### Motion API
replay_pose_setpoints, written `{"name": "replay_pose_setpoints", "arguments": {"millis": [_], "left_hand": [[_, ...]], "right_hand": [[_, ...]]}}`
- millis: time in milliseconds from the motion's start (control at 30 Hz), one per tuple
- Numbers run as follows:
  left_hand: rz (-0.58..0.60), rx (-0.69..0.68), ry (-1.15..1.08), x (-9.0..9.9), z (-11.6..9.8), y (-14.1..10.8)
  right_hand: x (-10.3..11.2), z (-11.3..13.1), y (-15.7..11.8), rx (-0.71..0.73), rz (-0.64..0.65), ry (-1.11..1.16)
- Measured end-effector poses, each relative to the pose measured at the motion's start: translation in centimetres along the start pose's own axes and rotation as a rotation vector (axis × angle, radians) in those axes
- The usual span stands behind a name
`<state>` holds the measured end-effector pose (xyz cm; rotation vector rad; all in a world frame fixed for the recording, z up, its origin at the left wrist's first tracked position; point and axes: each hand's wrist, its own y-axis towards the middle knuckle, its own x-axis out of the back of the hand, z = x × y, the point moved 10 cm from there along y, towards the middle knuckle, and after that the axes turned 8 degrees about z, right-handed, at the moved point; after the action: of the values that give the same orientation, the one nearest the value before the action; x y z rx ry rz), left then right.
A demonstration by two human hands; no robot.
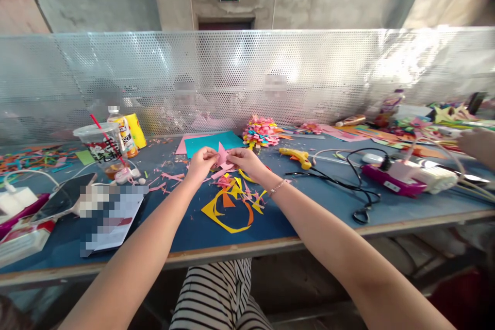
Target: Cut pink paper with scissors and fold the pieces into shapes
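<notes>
Between my two hands is a small piece of pink paper (221, 153) with a pointed top. My left hand (204, 161) pinches its left side with thumb and fingers. On the opposite side my right hand (246, 160) pinches it too. The paper is held just above the table, and its lower part is partly covered by fingers. Below lie yellow paper scraps (211, 212) with curved cut edges, mixed with orange and pink bits. Behind my hands a blue sheet (193, 145) rests over a pink one, beside a layered ball of folded paper strips (261, 131).
A yellow glue gun (296, 157), black cable (336, 179) and purple power strip (394, 181) lie to the right. At left stand a plastic cup (99, 148), a bottle (127, 136) and a tablet (116, 221). A perforated metal screen (232, 72) closes the back. Another person's hand (477, 145) shows far right.
</notes>
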<state>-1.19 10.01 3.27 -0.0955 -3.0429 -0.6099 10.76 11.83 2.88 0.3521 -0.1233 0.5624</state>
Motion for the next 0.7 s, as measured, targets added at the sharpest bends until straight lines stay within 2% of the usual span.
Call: {"name": "replay_pose_setpoints", "arguments": {"millis": [167, 333, 567, 700], "left_hand": [[0.037, 0.063, -0.039, -1.0, 0.3, -0.2], [0.056, 0.067, -0.057, -1.6, -0.3, -0.6], [0.055, 0.105, -0.154, -1.3, 0.3, -0.4], [0.057, 0.127, -0.224, -1.2, 0.5, -0.3]], "right_hand": [[0.0, 0.2, 0.0, 0.011, -0.001, -0.073], [0.0, 0.6, 0.0, 0.075, 0.011, -0.137], [1.0, 0.3, 0.0, 0.064, -0.065, -0.091], [0.8, 0.4, -0.1, 0.055, -0.045, -0.006]]}}
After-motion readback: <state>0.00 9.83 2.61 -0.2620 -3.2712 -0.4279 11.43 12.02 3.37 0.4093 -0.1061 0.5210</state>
